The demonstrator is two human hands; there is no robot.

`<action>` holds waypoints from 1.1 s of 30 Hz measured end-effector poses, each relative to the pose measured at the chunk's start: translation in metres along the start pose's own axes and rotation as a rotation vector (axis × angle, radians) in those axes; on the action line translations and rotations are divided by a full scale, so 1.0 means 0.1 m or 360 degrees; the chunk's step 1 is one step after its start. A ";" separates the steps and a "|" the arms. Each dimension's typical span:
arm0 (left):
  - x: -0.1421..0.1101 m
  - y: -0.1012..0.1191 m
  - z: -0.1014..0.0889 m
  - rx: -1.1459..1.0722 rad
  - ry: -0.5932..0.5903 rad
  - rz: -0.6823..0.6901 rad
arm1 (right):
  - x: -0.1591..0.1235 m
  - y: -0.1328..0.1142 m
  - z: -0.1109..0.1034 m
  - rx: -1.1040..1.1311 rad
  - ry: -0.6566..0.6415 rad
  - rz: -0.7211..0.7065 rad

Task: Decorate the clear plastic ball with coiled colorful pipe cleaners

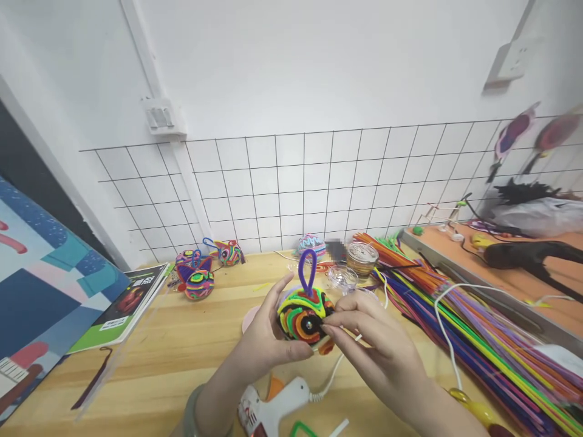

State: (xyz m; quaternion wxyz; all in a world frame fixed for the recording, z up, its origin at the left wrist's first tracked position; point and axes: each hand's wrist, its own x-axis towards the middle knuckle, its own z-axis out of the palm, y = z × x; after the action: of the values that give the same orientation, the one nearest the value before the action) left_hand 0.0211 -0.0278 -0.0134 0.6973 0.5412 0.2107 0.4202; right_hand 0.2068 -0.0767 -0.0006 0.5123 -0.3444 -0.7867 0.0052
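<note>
My left hand [273,343] is wrapped round the side and underside of a round ornament [294,315] made of coiled pipe cleaners in green, yellow, orange, red and black. A purple loop [308,270] stands up from its top. On its front is a black eye with a shiny centre. At the ornament's right side, the thumb and fingers of my right hand [376,343] are pinched against the black part; whatever is between the fingertips is hidden. Below my hands, a white hot glue gun [280,406] lies on the wooden table [218,331].
Finished pipe-cleaner ornaments [199,284] sit at the back left, near a magazine [132,303]. Bundles of loose pipe cleaners [473,340] fill the right side. A tape roll [362,258] and a clear plastic dish [344,278] stand behind my right hand. A white cord [444,321] crosses the bundles.
</note>
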 end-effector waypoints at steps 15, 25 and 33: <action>0.07 0.03 -0.22 0.0082 0.0189 0.0153 | 0.06 0.03 -0.14 0.0750 -0.0092 0.0766; 0.00 -0.02 -0.08 0.0288 -0.0061 -0.0044 | 0.06 0.09 -0.04 0.0154 -0.0100 0.0140; 0.01 0.00 -0.09 0.0378 -0.0027 -0.0060 | 0.08 0.06 -0.14 0.0152 -0.0503 0.0375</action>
State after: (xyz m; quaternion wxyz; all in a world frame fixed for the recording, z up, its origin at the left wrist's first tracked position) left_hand 0.0146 -0.0216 -0.0165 0.6378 0.6193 0.2632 0.3746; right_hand 0.2192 -0.0723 0.0104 0.3941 -0.4043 -0.8104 0.1564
